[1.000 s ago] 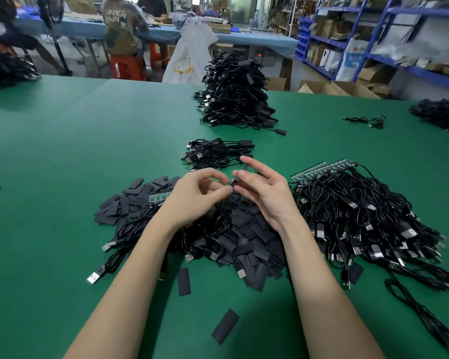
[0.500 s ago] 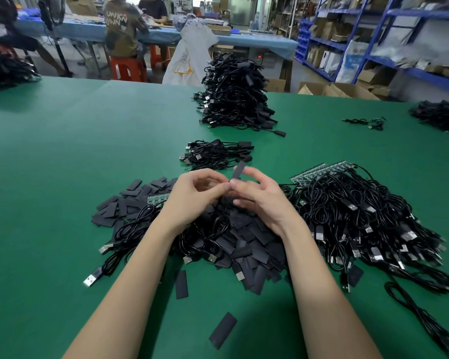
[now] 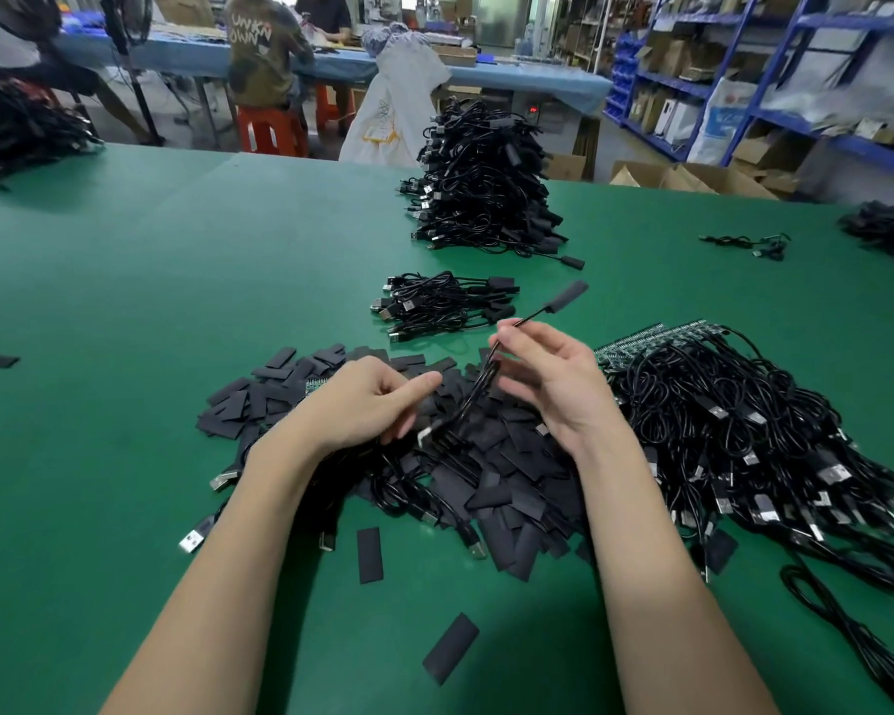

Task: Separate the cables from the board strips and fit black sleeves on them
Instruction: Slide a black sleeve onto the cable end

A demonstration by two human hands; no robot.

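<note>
Sleeved cable (image 3: pixel 532 316) is hanging pinched in the right hand (image 3: pixel 548 384); left hand (image 3: pixel 367 405), fingers loosely curled, is holding nothing. Lay it squarely beside the small finished bundle (image 3: pixel 445 304).

Two bare forearms rise from the near edge of the green table (image 3: pixel 125 301), with no sleeve, watch or glove on either as far as they show. The left hand (image 3: pixel 362 405) and right hand (image 3: pixel 553 384) wear no rings, and the visible fingernails are short and unpainted.
</note>
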